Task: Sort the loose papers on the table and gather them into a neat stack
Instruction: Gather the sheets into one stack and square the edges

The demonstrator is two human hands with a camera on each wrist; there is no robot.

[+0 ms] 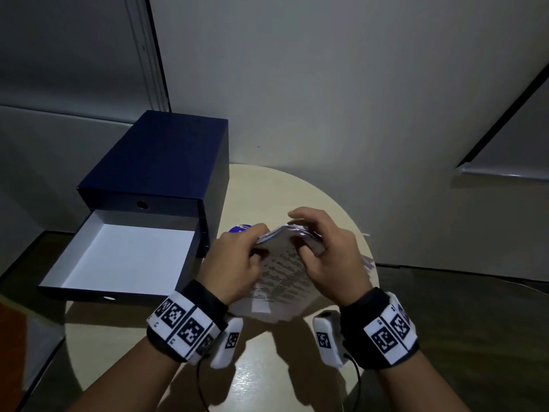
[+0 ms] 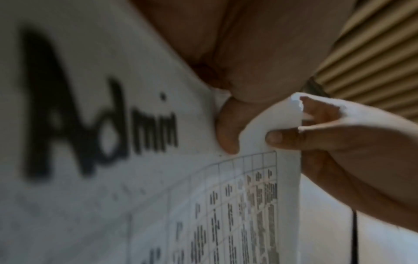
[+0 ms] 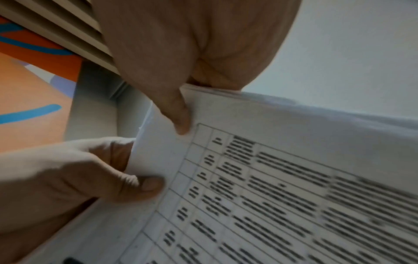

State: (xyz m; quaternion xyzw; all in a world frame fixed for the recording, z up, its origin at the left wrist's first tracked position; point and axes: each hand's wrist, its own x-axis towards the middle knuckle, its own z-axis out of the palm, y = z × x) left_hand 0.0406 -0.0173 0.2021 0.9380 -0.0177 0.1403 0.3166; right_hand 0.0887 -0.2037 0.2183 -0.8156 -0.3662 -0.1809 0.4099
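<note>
The papers (image 1: 279,278), a thin sheaf of white sheets printed with ruled tables of dark text, are held up above the round, pale, smooth worktop (image 1: 267,379), tilted so their far edge rises between the two hands. The left hand (image 1: 234,263) pinches the upper left corner, its thumb on the printed face and its curled fingers behind the sheets; the left wrist view shows that corner bent over into a soft curl between the fingertips. The right hand (image 1: 326,257) grips the upper right part of the sheaf, thumb pressed on the front just above the table grid and fingers arched over the top edge. In the left wrist view a nearer sheet (image 2: 90,125) carries the large black letters "Admi", blurred at close range. More paper edges (image 1: 367,264) show on the worktop just beyond the right hand, though how they lie cannot be told. At the left of the worktop stands a dark blue, matte, box-shaped drawer unit (image 1: 160,162), its lower drawer (image 1: 118,257) pulled out to show a plain white interior. A small round blue-and-white thing (image 1: 239,228), mostly hidden, lies behind the left hand. Both wrists wear black bands with white square-patterned marker tags (image 1: 187,325).
</note>
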